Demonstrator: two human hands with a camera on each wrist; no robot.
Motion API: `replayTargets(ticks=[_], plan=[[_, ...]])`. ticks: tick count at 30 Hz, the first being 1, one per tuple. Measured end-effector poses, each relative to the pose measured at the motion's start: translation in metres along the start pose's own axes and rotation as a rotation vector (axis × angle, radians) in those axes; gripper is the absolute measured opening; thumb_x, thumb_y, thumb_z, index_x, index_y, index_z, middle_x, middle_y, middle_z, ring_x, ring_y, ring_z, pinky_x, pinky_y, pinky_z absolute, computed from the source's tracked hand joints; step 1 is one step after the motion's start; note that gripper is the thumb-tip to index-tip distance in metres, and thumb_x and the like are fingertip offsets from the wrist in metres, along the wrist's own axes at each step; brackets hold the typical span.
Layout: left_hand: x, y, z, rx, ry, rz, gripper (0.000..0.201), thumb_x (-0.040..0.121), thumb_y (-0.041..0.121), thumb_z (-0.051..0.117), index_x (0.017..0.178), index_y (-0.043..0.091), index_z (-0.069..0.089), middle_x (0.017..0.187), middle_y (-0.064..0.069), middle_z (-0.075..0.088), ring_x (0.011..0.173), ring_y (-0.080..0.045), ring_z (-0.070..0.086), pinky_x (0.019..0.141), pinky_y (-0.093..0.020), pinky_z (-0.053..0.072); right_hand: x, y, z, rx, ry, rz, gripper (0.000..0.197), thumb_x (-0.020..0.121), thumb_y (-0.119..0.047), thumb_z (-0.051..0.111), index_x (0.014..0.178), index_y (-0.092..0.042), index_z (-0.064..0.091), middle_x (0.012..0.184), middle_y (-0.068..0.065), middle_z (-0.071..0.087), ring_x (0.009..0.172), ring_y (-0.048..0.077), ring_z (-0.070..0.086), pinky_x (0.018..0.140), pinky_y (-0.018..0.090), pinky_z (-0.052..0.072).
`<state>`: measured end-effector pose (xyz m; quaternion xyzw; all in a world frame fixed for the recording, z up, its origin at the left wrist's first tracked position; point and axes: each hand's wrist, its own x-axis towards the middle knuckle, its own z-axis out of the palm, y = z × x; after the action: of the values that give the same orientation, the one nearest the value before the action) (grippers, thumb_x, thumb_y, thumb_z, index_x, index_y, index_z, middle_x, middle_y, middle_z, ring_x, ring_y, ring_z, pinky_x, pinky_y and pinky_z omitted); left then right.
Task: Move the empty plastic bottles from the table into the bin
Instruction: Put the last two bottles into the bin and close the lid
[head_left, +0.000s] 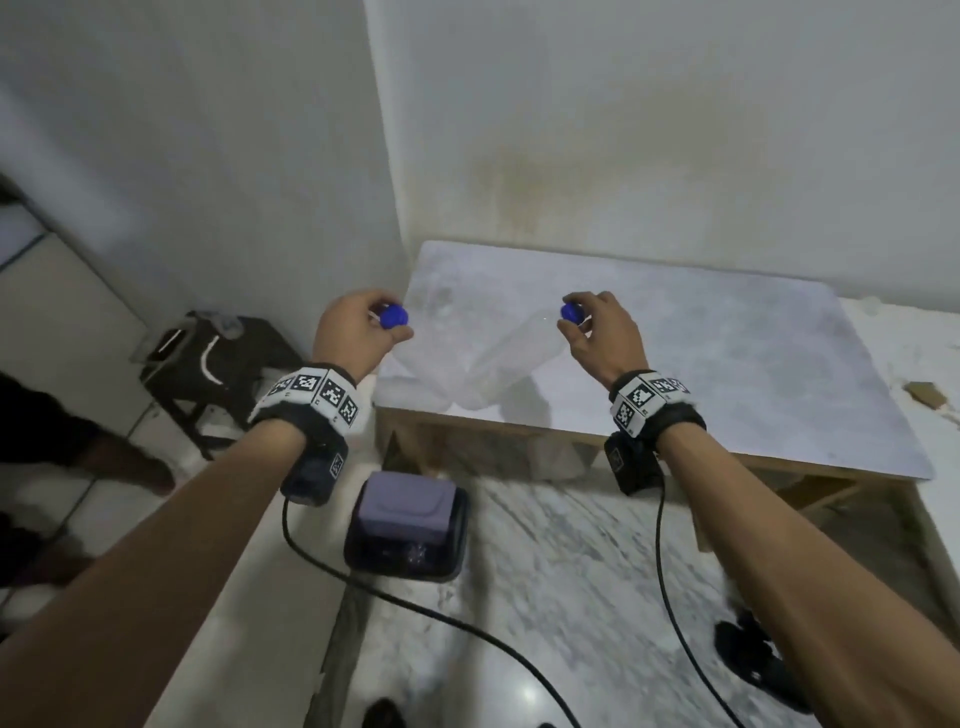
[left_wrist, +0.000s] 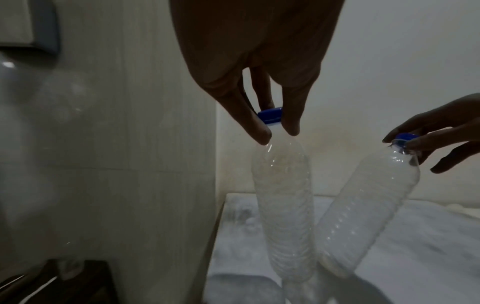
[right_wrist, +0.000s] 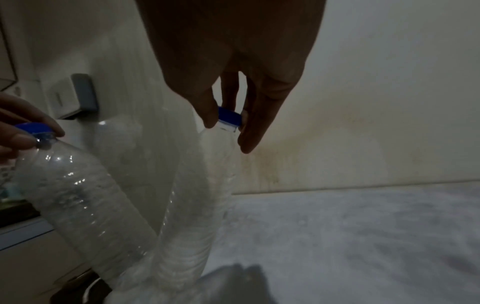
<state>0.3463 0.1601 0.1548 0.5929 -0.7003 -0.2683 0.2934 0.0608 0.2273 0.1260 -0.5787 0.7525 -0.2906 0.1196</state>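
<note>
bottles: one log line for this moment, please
left hand: pinches left bottle by cap | right hand: pinches right bottle by cap | both lifted over table | bin: on floor below

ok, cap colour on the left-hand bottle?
Blue cap; the left wrist view shows it best.

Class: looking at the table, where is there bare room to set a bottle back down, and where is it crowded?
Bare: the table from the right hand to its right edge. Crowded: the near-left corner, where both bottles hang almost touching.
</note>
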Motion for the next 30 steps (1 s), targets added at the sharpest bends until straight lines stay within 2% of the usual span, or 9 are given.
replayTargets(ticks=[3,6,9,14,18,22,24,26,30], plan=[[-0.013,-0.048,-0.023,0.034,-0.035,-0.059,0.031,0.068,0.020,0.083,0.097,0.016,0.071,0.089,-0.004,0.066,0.071,-0.023,0.057,0.080,-0.032,0.052,-0.012,-0.031,0.046,-0.022,-0.114,-0.009,0.034,0.090,-0.028,0.059,0.122,-0.018,0.059,0.113,0.008,0.058,0.087,0.025,0.066,0.081,0.032,0.049],[-0.028,-0.094,-0.031,0.048,-0.074,-0.123,0.029,0.066,0.022,0.084,0.091,0.017,0.070,0.084,-0.002,0.065,0.077,-0.025,0.063,0.081,-0.037,0.055,-0.027,-0.050,0.087,-0.039,-0.207,0.012,0.034,0.088,-0.028,0.059,0.120,-0.019,0.061,0.111,0.008,0.059,0.089,0.027,0.066,0.082,0.032,0.048],[-0.043,-0.137,-0.027,0.087,-0.136,-0.192,0.030,0.066,0.026,0.084,0.091,0.020,0.067,0.082,0.002,0.062,0.081,-0.023,0.063,0.079,-0.036,0.054,-0.044,-0.059,0.126,-0.044,-0.287,0.054,0.035,0.085,-0.027,0.061,0.119,-0.019,0.063,0.110,0.009,0.060,0.090,0.028,0.065,0.084,0.032,0.048],[-0.074,-0.202,0.002,0.094,-0.214,-0.229,0.030,0.069,0.022,0.082,0.092,0.013,0.066,0.087,0.001,0.061,0.086,-0.024,0.062,0.074,-0.032,0.050,-0.078,-0.057,0.188,-0.073,-0.392,0.099,0.035,0.082,-0.025,0.066,0.116,-0.017,0.063,0.111,0.011,0.062,0.096,0.030,0.063,0.087,0.037,0.051],[-0.105,-0.249,0.037,0.085,-0.253,-0.291,0.023,0.070,0.018,0.077,0.087,0.012,0.062,0.088,-0.006,0.064,0.080,-0.026,0.060,0.072,-0.035,0.050,-0.113,-0.041,0.248,-0.116,-0.458,0.117,0.036,0.080,-0.027,0.067,0.113,-0.015,0.061,0.111,0.013,0.062,0.097,0.033,0.063,0.085,0.039,0.052],[-0.128,-0.306,0.090,0.144,-0.288,-0.277,0.019,0.071,0.007,0.070,0.087,0.008,0.061,0.093,-0.014,0.063,0.082,-0.033,0.059,0.065,-0.030,0.040,-0.142,-0.007,0.314,-0.138,-0.483,0.153,0.034,0.082,-0.027,0.065,0.114,-0.017,0.058,0.112,0.014,0.063,0.093,0.033,0.063,0.076,0.032,0.048],[-0.137,-0.333,0.117,0.154,-0.297,-0.301,0.021,0.070,0.009,0.071,0.087,0.012,0.060,0.096,-0.010,0.063,0.084,-0.031,0.060,0.067,-0.031,0.040,-0.155,0.014,0.343,-0.133,-0.485,0.155,0.034,0.083,-0.026,0.065,0.116,-0.018,0.059,0.115,0.012,0.061,0.092,0.033,0.064,0.076,0.031,0.047],[-0.144,-0.355,0.139,0.137,-0.277,-0.337,0.024,0.069,0.015,0.074,0.087,0.018,0.057,0.097,-0.006,0.062,0.085,-0.028,0.059,0.073,-0.033,0.044,-0.163,0.032,0.368,-0.132,-0.476,0.148,0.034,0.084,-0.026,0.065,0.116,-0.018,0.057,0.116,0.011,0.057,0.091,0.034,0.064,0.078,0.035,0.052],[-0.153,-0.391,0.176,0.138,-0.267,-0.382,0.030,0.070,0.020,0.075,0.094,0.018,0.057,0.100,-0.007,0.060,0.088,-0.031,0.060,0.076,-0.038,0.048,-0.177,0.059,0.405,-0.165,-0.468,0.163,0.036,0.084,-0.024,0.065,0.117,-0.015,0.054,0.115,0.013,0.054,0.092,0.035,0.062,0.079,0.040,0.053]])
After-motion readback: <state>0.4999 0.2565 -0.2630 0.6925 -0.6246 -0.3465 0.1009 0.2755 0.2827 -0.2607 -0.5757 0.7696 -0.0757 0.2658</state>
